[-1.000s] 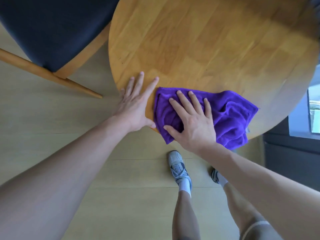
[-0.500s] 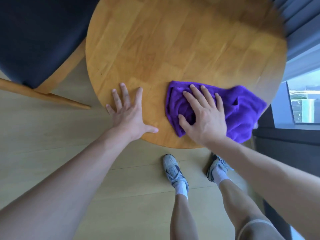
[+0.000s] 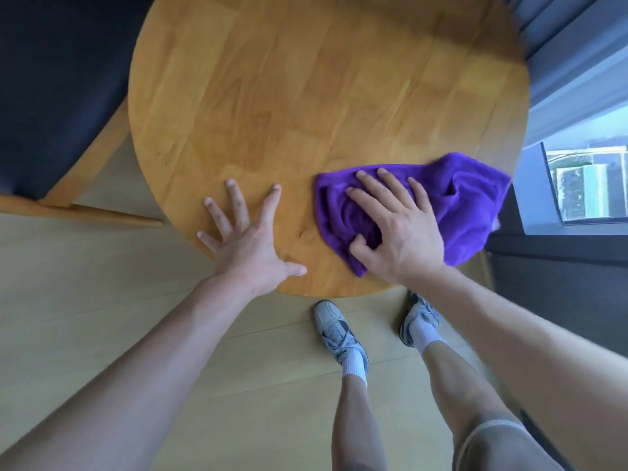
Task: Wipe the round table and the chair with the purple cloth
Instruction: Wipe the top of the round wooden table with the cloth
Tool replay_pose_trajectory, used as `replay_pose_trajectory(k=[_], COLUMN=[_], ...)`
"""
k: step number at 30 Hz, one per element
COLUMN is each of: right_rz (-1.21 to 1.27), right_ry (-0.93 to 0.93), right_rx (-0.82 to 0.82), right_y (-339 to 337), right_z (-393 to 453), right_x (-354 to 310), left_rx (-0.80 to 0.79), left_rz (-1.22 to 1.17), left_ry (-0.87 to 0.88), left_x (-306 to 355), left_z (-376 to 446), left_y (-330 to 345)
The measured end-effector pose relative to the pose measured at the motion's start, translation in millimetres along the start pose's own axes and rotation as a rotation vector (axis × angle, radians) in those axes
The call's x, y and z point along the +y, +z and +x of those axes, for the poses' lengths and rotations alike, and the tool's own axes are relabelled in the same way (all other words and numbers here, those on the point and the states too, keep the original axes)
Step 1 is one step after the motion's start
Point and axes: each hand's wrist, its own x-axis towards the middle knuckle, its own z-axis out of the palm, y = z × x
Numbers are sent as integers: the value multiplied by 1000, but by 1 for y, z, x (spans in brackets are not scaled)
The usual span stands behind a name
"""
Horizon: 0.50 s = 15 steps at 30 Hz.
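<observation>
So the purple cloth (image 3: 441,205) sits bunched on the round table (image 3: 323,96) by its near-right edge, one corner hanging just past the rim. The right hand (image 3: 396,229) presses flat on it, fingers spread, thumb tucked into a fold. The left hand (image 3: 246,237) lies flat on bare wood near the front edge, fingers splayed wide. Plenty of open tabletop beyond. The chair (image 3: 51,96) stands at the table's left.
</observation>
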Motion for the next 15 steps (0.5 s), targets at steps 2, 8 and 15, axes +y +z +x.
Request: replay_pose_trajectory(k=[2,8,15], right_rz=[5,-62,-63], right_ry=[193,-545,-450], right_rx=[32,-172,-131], right_y=[6,2,-10], right_z=[-5,-20,24], right_x=[-23,0,52], left_rx=[8,-22,-72], left_rz=[9,91,93], left_ry=[-14,-13,-27], left_x=[5,33,40], left_z=[0,1,-2], left_y=[-1,2,9])
